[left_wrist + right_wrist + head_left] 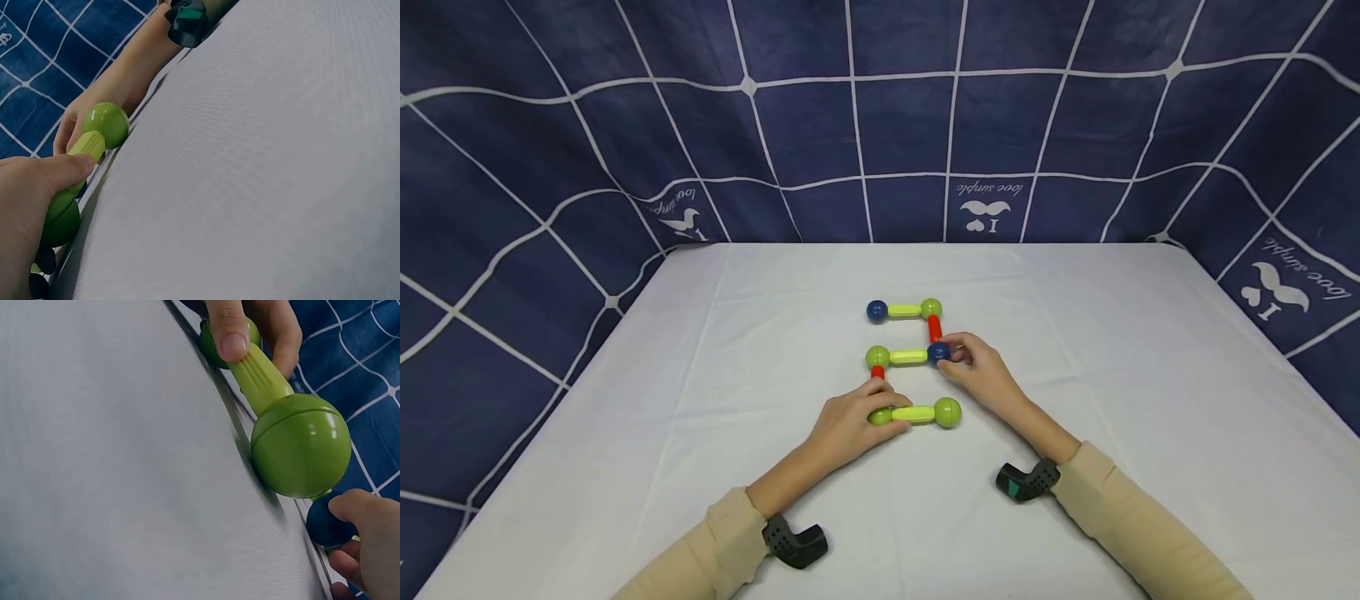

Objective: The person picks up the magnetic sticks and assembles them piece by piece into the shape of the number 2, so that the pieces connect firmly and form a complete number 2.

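Observation:
Ball-and-rod building pieces form a zigzag on the white table. At its near end, my left hand [857, 414] grips a green ball [880, 416] and the adjoining end of a yellow-green rod [914, 414]. That rod ends in another green ball [301, 447] on the right. My right hand [987, 372] pinches a blue ball [938, 353] at the middle row's right end. A red rod [934, 327] runs from it up to a green ball [931, 308]. Partly behind the left fingers, a second red rod [877, 372] joins the middle row's left green ball [877, 357].
The far row ends at the left in a blue ball [877, 312] on a yellow-green rod [904, 311]. White cloth covers the table [1120, 350]. A dark blue checked curtain [895, 125] hangs behind and at both sides. Each wrist wears a black camera [795, 543].

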Tool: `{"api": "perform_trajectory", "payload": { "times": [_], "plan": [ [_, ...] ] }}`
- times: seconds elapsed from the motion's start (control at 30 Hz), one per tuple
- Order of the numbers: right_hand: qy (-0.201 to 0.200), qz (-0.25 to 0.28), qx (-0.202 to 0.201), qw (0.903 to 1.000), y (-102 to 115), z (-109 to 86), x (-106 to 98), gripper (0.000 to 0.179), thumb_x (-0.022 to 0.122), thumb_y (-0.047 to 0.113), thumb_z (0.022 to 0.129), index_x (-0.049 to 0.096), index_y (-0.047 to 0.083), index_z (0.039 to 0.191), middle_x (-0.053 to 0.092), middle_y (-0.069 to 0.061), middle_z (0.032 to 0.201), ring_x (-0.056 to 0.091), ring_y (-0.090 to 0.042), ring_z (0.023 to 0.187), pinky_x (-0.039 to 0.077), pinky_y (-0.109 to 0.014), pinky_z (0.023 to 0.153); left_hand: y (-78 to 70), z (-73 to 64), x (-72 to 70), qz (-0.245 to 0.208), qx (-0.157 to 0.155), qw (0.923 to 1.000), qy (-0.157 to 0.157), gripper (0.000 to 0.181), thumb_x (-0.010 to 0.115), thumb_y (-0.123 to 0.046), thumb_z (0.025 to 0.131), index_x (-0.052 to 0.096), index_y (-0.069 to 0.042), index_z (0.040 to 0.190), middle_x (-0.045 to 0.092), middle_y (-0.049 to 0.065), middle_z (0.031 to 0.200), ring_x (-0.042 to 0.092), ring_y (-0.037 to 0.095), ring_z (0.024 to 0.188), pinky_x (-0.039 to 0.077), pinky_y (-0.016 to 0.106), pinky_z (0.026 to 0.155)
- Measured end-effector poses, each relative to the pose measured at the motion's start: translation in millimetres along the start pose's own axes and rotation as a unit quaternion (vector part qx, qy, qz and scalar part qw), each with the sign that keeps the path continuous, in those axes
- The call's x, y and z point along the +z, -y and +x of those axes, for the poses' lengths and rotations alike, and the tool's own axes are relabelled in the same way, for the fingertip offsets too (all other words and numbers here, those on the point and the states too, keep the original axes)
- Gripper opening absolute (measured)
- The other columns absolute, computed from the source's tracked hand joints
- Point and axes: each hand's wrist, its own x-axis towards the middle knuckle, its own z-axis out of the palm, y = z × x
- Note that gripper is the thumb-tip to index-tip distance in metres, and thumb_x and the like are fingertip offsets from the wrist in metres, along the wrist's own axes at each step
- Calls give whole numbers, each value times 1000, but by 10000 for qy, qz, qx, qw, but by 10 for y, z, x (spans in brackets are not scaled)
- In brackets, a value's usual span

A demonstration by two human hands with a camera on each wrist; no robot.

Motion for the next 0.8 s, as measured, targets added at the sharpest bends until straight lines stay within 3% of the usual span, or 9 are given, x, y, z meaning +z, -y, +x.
{"api": "perform_trajectory", "payload": {
  "times": [0.2,0.67,0.8],
  "plan": [
    [-77,-36,-2,10000,-22,12,7,39,64,20,84,54,8,119,60,-11,106,55,-22,92,43,-36,81,7,44,9,34,25,10000,38,23,67,-41,78,67,-28,97,55,-12,93,50,1,71,39,15,57],
    [-37,64,35,10000,-61,49,-66,39,61,19,85,52,6,121,58,-15,115,56,-24,95,43,-36,82,-7,160,39,108,10,9998,193,26,65,-45,79,66,-29,99,56,-11,97,52,2,75,40,18,60],
    [193,-91,38,9998,-49,66,-137,42,59,23,87,49,8,125,55,-14,121,54,-23,97,44,-35,79,-13,199,-62,257,-63,9996,-69,32,62,-47,81,64,-27,106,57,-8,103,55,7,81,41,21,59]
  ]
}}
